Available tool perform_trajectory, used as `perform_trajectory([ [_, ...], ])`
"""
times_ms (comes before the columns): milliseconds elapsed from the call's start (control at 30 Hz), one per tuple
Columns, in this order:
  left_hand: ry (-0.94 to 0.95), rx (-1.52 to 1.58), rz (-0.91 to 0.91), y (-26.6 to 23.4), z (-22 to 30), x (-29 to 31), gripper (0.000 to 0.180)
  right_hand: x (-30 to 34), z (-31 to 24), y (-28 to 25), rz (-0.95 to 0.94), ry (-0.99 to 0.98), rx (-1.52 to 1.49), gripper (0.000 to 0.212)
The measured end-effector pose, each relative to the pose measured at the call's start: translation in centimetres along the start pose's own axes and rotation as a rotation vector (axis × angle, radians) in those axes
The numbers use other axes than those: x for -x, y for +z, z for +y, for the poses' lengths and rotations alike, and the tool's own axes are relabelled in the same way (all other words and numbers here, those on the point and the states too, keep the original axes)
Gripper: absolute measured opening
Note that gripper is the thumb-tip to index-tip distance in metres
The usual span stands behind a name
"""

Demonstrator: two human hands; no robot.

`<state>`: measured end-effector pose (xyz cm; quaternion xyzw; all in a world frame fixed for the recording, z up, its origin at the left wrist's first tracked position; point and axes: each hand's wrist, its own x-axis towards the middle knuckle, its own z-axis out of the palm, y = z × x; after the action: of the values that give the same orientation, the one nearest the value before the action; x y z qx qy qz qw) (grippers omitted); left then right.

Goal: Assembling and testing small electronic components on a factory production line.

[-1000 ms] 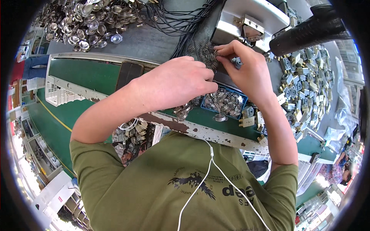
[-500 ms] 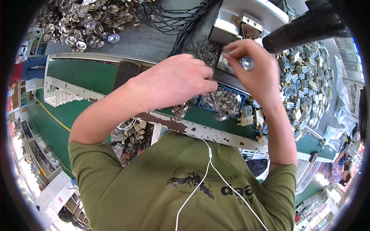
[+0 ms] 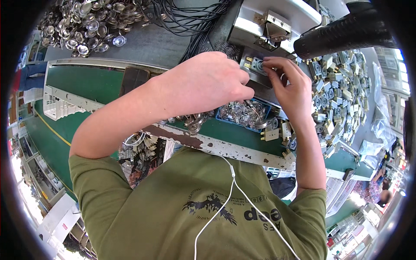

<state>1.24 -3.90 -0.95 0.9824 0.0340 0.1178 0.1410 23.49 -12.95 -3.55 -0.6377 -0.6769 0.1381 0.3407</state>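
A grey block (image 3: 256,64) points its brass prongs (image 3: 248,59) left, long axis running crosswise, right end pinched by the right hand (image 3: 291,82). The left hand (image 3: 208,82) curls, fingertips hidden, grip unclear.

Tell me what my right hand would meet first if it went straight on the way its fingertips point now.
The grey part with brass tabs, right at your right hand's fingertips; they seem to touch it, though depth is unclear.
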Motion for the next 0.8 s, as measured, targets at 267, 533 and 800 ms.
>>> perform_trajectory([
  [267, 0.002, -0.005, -0.003, -0.1, -0.1, -0.3, 0.008, 0.0, -0.6, -0.6, -0.053, 0.007, 0.116, 0.019],
  [533, 0.013, 0.074, 0.012, -0.1, -0.4, -0.8, 0.012, 5.5, -0.1, -4.7, 0.091, 0.223, -0.594, 0.043],
  [800, -0.027, 0.043, -0.081, -0.3, -0.3, -0.9, 0.015, 5.9, -0.1, -4.3, 0.137, 0.029, -0.798, 0.044],
])
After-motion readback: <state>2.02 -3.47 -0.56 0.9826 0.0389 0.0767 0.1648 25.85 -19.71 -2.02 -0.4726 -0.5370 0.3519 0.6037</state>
